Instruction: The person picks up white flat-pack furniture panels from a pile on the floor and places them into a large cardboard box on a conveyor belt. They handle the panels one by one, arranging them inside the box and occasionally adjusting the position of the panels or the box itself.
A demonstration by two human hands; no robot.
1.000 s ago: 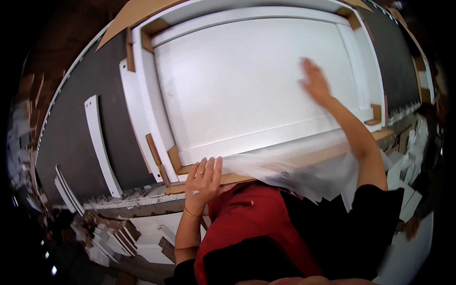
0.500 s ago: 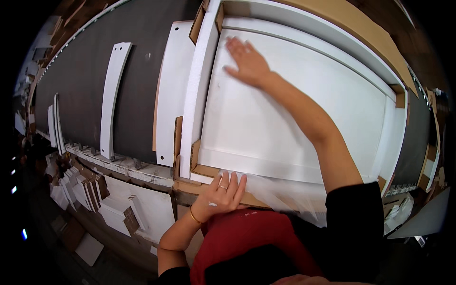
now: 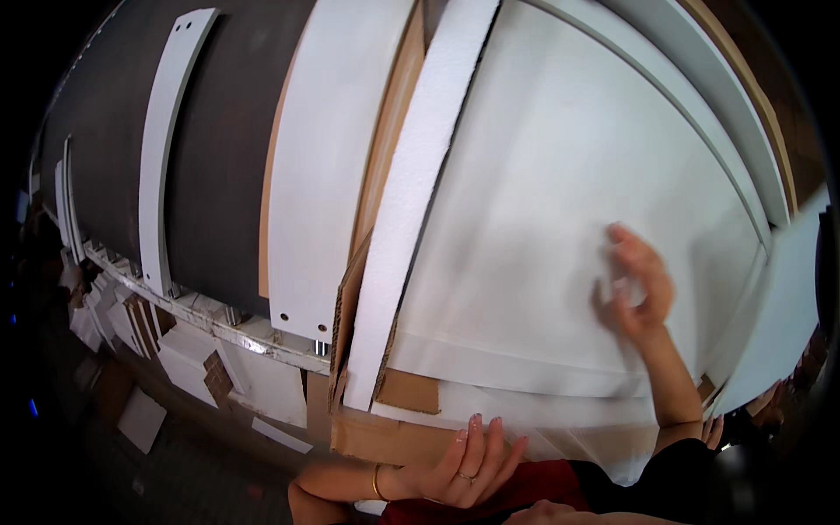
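A large white panel (image 3: 534,192) lies in a cardboard box (image 3: 385,437), framed on the left by a white foam strip (image 3: 407,219). Over the panel's right part hovers my right hand (image 3: 646,280), holding nothing, its fingers apart and loosely bent; whether it touches the surface I cannot tell. My left hand (image 3: 477,464), wearing a ring and a bracelet, is at the box's near edge with fingers stretched out and nothing in them. Clear plastic film (image 3: 604,442) drapes over that edge beside it. A brown cardboard pad (image 3: 411,391) sits in the near left corner.
Left of the box, a wide white board (image 3: 319,175) and a narrow white strip (image 3: 162,149) lie on a dark conveyor belt (image 3: 232,157). A pale board (image 3: 779,297) slants over the box's right end. Near it shows another person's hand (image 3: 716,430). White offcuts (image 3: 188,359) are stacked below the conveyor.
My right hand has moved from the panel's far left part to its right part. My view has shifted closer to the box. The pale board now overlaps the box's right end.
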